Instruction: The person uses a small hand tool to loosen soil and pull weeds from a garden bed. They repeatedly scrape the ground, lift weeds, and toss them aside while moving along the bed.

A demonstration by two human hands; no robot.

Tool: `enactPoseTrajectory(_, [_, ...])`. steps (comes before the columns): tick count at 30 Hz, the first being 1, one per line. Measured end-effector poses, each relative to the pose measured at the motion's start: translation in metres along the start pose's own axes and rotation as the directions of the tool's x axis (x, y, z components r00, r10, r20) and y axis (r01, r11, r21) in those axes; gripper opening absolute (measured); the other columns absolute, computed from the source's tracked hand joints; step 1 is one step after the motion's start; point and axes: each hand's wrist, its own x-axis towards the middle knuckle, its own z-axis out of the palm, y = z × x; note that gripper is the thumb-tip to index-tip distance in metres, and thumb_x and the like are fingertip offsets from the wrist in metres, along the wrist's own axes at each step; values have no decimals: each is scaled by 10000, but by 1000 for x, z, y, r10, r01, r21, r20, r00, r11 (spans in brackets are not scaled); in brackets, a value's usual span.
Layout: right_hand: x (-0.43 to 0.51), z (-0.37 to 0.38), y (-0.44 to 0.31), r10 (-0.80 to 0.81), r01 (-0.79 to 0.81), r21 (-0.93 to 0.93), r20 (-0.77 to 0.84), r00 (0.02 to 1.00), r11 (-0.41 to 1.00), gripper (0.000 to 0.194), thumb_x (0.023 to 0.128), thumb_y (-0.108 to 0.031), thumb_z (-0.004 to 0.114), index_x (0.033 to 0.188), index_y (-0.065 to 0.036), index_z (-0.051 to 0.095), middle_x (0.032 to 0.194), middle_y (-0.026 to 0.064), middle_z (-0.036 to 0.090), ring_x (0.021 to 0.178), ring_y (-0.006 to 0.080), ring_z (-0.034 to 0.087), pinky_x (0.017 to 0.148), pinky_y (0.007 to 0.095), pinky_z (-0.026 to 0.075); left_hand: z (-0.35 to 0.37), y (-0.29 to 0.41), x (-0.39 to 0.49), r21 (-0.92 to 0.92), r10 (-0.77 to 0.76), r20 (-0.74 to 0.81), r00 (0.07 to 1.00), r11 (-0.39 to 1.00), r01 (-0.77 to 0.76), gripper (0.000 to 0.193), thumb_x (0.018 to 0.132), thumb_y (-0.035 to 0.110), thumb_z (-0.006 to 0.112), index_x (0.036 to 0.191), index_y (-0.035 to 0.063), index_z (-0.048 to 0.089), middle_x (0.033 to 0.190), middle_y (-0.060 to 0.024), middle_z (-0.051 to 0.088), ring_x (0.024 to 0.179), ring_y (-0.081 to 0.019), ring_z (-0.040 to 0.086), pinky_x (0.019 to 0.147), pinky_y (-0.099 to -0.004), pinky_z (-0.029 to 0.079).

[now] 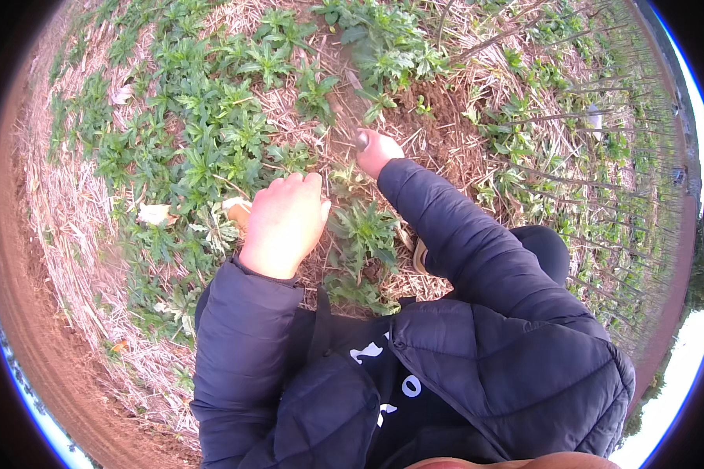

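Note:
My right hand (378, 153) is closed around the grey end of a hand tool (361, 141). The tool's far part blurs into the soil and straw ahead, so its exact kind cannot be told. My left hand (287, 225) hovers over the weeds with its back up and fingers curled; whether anything is inside is hidden. Between my forearms grows a leafy green weed (365, 231). Just beyond my right hand lies a patch of loosened reddish soil (440, 126) with straw on it. Another clump of weeds (387, 41) stands past the tool.
Dense weeds (193, 117) cover the ground to the left among dry straw (73, 234). Rows of thin bare stems (610, 176) stand on the right. A dirt track (53, 363) curves along the left edge. My tan shoes (237, 212) flank the near weed.

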Motion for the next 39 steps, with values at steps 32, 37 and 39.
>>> enactPoseTrajectory(32, [76,33,87,-60,63,-52,65,996,997,426,829,-238,652,1245,-158,606,982,175,689,903,334,667,831,383,518,-5,-5,28,7,-98,67,993,995,98,368,835,189,660,1157,32,577,967,-159,623,957,-348,597,835,-435,483])
enactPoseTrajectory(37, [14,47,131,41,-50,118,75,996,992,413,865,-256,631,1266,-164,591,1005,113,700,946,255,683,856,325,520,-15,-2,18,-50,-95,50,994,994,97,389,809,160,686,1155,23,573,975,-155,618,964,-345,587,843,-426,476])
enactPoseTrajectory(39, [-12,43,139,180,-179,-13,130,975,984,408,870,-260,630,1268,-179,593,1016,122,698,966,245,682,858,311,519,-17,-3,16,-47,-103,35,994,993,105,404,802,164,695,1161,24,573,990,-153,612,965,-339,584,845,-418,474])
